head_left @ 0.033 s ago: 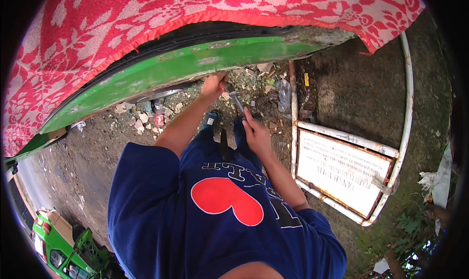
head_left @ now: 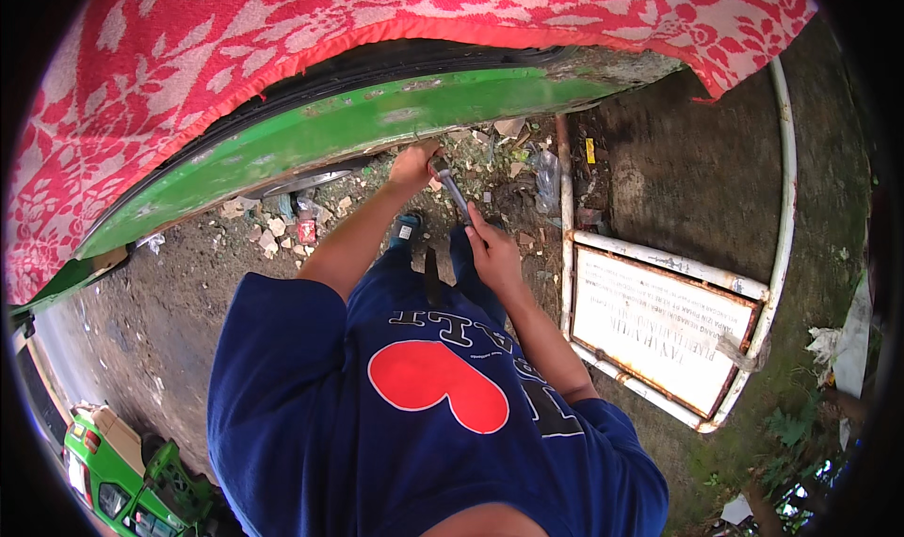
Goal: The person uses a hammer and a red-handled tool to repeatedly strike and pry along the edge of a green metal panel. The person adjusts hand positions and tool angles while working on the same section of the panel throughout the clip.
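Observation:
My right hand is wrapped round the handle of a hammer, whose grey shaft slants up and left. The hammer's head is right beside my left hand, close to its fingers. My left hand is closed at the lower edge of a green car body panel; what it holds, if anything, is hidden. Worn, pale patches mark the green paint. A red and pink floral blanket drapes over the car above the panel.
On the right stands a white, rusty pipe frame with a sign board. Rubble, a clear plastic bag and a small yellow object lie on the ground. Another green vehicle is at the lower left.
The hammer's head has shifted very slightly next to my left hand. Both hands stay in nearly the same place.

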Demonstrator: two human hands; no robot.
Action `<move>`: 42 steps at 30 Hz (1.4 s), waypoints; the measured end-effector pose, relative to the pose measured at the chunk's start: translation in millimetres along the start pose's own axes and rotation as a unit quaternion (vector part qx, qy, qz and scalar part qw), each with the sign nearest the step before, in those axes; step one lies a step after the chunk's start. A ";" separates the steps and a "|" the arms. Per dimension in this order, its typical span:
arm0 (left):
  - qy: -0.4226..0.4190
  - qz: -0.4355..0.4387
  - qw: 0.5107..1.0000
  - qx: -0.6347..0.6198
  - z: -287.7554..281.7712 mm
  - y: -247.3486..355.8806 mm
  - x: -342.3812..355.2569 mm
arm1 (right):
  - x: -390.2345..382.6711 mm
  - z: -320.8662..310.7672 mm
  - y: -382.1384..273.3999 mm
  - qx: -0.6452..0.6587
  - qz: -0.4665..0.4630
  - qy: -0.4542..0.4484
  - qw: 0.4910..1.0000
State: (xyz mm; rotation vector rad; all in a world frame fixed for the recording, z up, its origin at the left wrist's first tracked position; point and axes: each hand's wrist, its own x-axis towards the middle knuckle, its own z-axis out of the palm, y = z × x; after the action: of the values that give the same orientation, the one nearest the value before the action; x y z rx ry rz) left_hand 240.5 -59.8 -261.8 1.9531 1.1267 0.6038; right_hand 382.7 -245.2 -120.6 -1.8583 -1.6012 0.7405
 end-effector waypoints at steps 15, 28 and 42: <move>-0.008 0.014 1.000 0.010 -8.6 1.8 -17.5 | -21.7 -16.0 37.2 0.228 0.274 -0.002 0.934; -0.004 -0.011 1.000 -0.006 -1.6 -5.8 -7.2 | -14.6 -17.5 14.8 0.219 0.263 0.025 0.939; -0.021 -0.048 0.996 -0.068 -10.5 2.0 -7.6 | -17.1 -14.5 18.1 0.185 0.250 0.021 0.950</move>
State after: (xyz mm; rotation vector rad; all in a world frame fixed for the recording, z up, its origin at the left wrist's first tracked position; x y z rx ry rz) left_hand 230.3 -62.8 -254.2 1.7780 1.1177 0.5694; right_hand 403.2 -265.3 -123.1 -1.9830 -0.8775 1.1198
